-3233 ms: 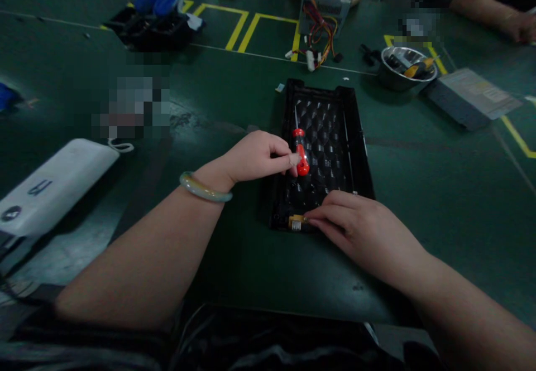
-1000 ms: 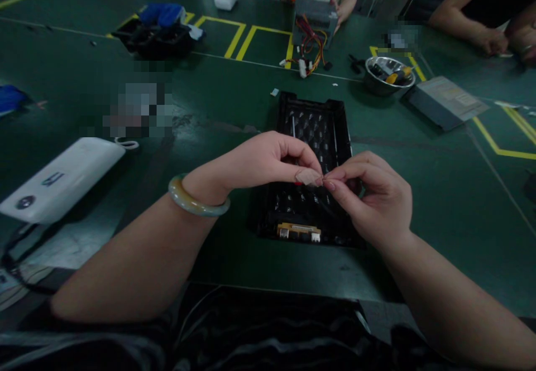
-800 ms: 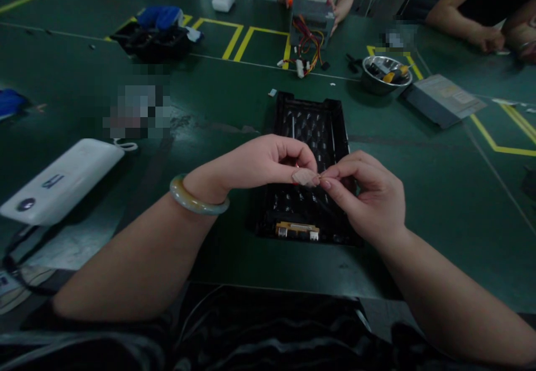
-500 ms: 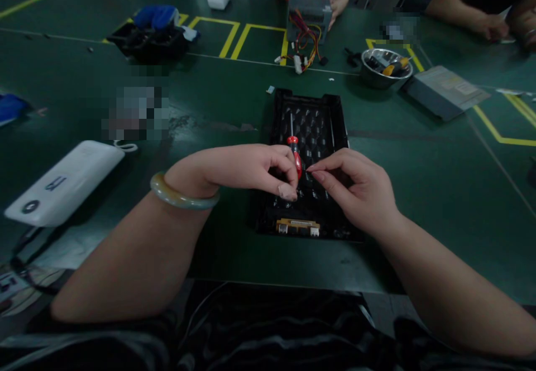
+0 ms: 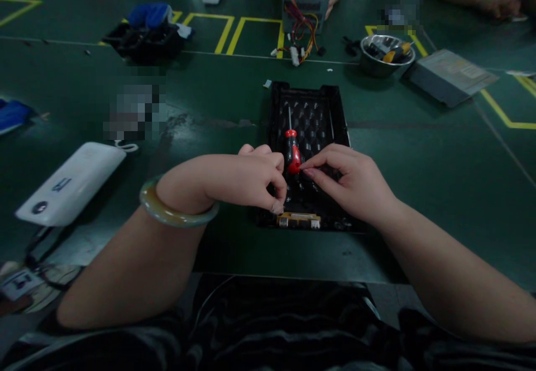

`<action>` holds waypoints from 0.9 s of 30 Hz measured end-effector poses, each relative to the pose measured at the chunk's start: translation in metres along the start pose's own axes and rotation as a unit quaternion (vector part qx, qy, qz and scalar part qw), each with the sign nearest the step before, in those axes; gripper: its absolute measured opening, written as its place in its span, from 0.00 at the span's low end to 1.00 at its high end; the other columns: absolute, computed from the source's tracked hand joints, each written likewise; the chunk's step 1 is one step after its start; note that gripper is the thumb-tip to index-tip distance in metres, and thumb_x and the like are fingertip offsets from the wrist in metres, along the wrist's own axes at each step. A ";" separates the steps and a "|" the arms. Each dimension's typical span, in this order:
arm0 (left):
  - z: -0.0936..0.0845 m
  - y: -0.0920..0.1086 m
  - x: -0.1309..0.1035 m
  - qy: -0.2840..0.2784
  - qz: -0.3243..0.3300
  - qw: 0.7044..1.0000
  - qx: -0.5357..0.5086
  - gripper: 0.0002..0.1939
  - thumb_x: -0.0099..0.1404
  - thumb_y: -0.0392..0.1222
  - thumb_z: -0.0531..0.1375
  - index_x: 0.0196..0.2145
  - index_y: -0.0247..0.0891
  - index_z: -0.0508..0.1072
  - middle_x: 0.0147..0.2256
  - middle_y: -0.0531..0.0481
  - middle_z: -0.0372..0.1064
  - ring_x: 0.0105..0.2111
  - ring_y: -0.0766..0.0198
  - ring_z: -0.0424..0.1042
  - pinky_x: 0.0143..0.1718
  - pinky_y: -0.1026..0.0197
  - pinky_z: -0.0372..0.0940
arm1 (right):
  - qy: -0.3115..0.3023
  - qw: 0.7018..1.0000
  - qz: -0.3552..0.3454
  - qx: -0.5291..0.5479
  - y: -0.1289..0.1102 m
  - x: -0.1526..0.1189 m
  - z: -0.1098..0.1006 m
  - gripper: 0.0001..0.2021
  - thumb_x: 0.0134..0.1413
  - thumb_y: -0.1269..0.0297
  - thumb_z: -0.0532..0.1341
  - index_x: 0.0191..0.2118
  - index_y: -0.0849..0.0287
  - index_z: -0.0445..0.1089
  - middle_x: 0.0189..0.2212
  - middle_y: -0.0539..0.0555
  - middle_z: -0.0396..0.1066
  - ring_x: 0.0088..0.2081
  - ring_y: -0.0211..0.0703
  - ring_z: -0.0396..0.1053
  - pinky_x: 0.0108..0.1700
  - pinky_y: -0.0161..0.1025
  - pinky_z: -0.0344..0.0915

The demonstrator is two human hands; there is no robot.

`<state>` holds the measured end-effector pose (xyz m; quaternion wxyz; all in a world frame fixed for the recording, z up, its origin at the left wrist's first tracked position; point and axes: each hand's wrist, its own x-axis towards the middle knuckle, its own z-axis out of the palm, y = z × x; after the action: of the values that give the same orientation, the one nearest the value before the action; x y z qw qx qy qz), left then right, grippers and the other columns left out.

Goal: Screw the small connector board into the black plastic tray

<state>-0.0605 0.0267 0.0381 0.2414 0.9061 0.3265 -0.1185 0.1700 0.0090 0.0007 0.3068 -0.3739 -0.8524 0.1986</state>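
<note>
Your hands have dropped back over the black tray [image 5: 340, 115], so keep your left hand [image 5: 247, 178], curled with fingertips pinched near the gold connector [image 5: 298, 220], steady while your right hand [image 5: 354, 184] pinches the red screwdriver [image 5: 292, 158] right at its fingertips.

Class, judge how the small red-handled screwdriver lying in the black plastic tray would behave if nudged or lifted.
The small red-handled screwdriver has a rounded handle, so it would probably roll, though the black plastic tray has a ribbed floor that may stop it. Its thin metal shaft looks stiff. It seems light, since it is small.

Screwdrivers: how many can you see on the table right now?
2. A red-handled screwdriver lies in the black tray, at the right hand's fingertips. A yellow-handled one sits in the metal bowl. Others may be hidden.
</note>
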 end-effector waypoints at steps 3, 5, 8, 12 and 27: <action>0.003 -0.001 0.001 -0.002 0.002 1.000 0.003 0.10 0.63 0.53 0.61 0.33 0.52 0.82 0.41 0.48 0.64 0.44 0.54 0.57 0.47 0.51 0.49 | -0.007 1.000 0.003 -0.002 0.000 0.000 0.000 0.05 0.62 0.67 0.63 0.42 0.57 0.76 0.37 0.50 0.73 0.40 0.40 0.71 0.43 0.38 0.65; 0.004 -0.001 0.001 0.000 -0.007 1.000 0.007 0.09 0.62 0.52 0.62 0.32 0.52 0.82 0.41 0.48 0.64 0.44 0.54 0.57 0.47 0.52 0.48 | -0.013 1.000 0.004 -0.003 -0.001 0.000 0.001 0.05 0.62 0.67 0.63 0.42 0.57 0.76 0.37 0.50 0.74 0.40 0.40 0.71 0.43 0.38 0.65; 0.004 -0.001 0.002 -0.001 -0.010 1.000 0.011 0.09 0.62 0.52 0.62 0.33 0.52 0.82 0.41 0.48 0.64 0.44 0.54 0.56 0.47 0.52 0.48 | -0.016 1.000 0.007 -0.006 0.000 0.000 0.001 0.05 0.62 0.67 0.63 0.42 0.57 0.76 0.37 0.50 0.74 0.40 0.40 0.71 0.43 0.38 0.65; 0.003 0.002 0.001 -0.005 -0.019 1.000 0.017 0.09 0.62 0.51 0.62 0.33 0.50 0.82 0.41 0.48 0.65 0.44 0.54 0.57 0.47 0.51 0.48 | -0.017 1.000 0.010 -0.011 0.000 0.000 0.002 0.05 0.62 0.67 0.63 0.42 0.57 0.76 0.38 0.50 0.74 0.40 0.40 0.71 0.44 0.38 0.65; 0.003 0.003 0.002 -0.003 -0.028 0.999 0.019 0.08 0.62 0.50 0.62 0.35 0.49 0.81 0.43 0.48 0.69 0.49 0.51 0.58 0.52 0.47 0.48 | -0.054 0.974 -0.028 -0.217 -0.003 0.024 -0.010 0.16 0.62 0.70 0.59 0.55 0.57 0.71 0.50 0.58 0.70 0.46 0.50 0.70 0.46 0.46 0.66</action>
<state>-0.0571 0.0246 0.0358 0.2219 0.9007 0.3485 -0.1341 0.1626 0.0270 0.0188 0.1778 -0.3958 -0.9007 0.0203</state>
